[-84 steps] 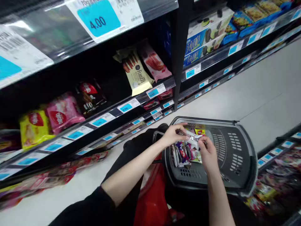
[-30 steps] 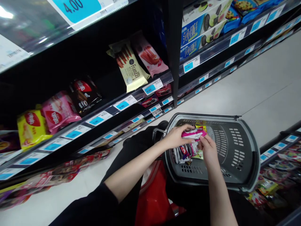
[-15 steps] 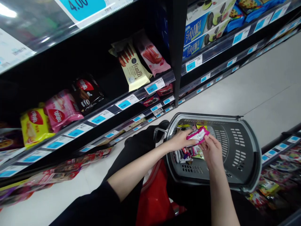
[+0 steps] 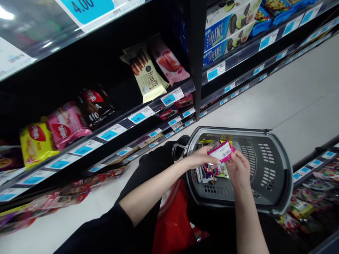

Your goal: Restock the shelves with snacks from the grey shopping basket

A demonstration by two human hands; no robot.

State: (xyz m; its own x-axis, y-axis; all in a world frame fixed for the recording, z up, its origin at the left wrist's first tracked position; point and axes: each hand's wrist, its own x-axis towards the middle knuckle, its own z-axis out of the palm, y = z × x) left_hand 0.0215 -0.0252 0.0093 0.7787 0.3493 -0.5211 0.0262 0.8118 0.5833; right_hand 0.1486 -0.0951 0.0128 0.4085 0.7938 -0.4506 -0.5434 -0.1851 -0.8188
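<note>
A small pink packet point(image 4: 221, 151) with a white label and barcode faces up, held between both hands over the basket. My left hand point(image 4: 202, 156) grips its left end. The fingertips of my right hand point(image 4: 239, 165) pinch the right end. Below them is a grey shopping basket point(image 4: 278, 165) with slotted walls and a dark handle. Several small colourful packets point(image 4: 209, 173) lie at its left end, partly hidden by my hands.
Shelves on the left hold a cream Franzzi bag point(image 4: 149, 79), a pink bag point(image 4: 169, 61), and yellow, pink and brown nabati bags point(image 4: 62, 127). Blue boxes point(image 4: 215, 38) stand at the top. A red object point(image 4: 173, 225) is below the basket. More packets point(image 4: 304, 208) fill the lower-right shelf.
The pink packet has turned in my hands, so its white label with the barcode now shows. Both hands keep their hold. The view has shifted slightly.
</note>
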